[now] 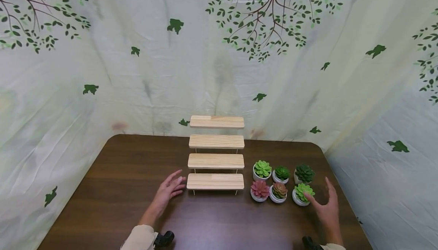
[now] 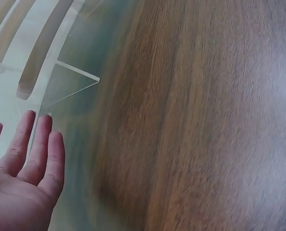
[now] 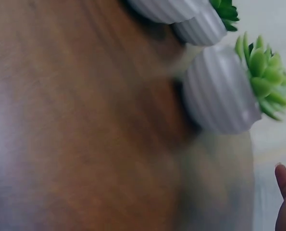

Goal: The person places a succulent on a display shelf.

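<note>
My left hand, fingers extended, is beside the left end of the lowest shelf of a four-tier wooden display stand. In the left wrist view its palm faces up with nothing in it. At the right, my right hand spreads thumb and fingers beside a bright green potted succulent, thumb tip close to the leaves. The right wrist view has this plant's ribbed white pot apart from the fingers. A dark green succulent stands right behind it.
Left of that pair, a pink succulent, a reddish-brown one, a light green one and a small green one cluster in white pots. The brown wooden table ends against a leaf-printed curtain.
</note>
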{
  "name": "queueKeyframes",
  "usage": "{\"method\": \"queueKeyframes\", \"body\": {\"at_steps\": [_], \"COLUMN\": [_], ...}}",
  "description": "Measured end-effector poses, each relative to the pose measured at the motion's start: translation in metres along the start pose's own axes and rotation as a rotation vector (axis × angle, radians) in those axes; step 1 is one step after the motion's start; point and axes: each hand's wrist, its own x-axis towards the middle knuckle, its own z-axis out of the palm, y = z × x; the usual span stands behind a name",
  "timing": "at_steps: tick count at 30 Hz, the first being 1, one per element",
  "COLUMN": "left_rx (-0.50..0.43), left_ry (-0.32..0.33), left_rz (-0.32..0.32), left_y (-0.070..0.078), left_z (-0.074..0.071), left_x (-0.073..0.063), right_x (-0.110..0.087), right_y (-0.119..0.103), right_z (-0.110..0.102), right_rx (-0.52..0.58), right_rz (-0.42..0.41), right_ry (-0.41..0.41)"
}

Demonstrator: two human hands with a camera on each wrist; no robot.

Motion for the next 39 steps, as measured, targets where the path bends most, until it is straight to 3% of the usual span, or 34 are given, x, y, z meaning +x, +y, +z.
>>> {"method": "queueKeyframes", "body": {"at_steps": [8,16,29,39], "left_rx": [-0.047,-0.019,0.008,0.007], "left_ry": [0.026,0.029,0.075,0.092], "left_rz": [-0.053,-0.093,-0.089,-0.125], "left_y": [-0.006,-0.012,-0.018,-0.021], "left_z": [0.011,0.019,0.026,0.024], "left_x": [0.002,0.002,-0.001,0.002], "right_x": [-0.015,-0.023,-0.020,-0.013], "right_y": [0.018,0.030,0.035,0.034], "right_z": [0.010,0.019,0.030,0.031], "right_rx": [0.025,0.023,-0.046,-0.134], "right_rz": [0.067,0.111,0.111,0.138], "right_ry": [0.056,0.012,-0.036,-0.053]}}
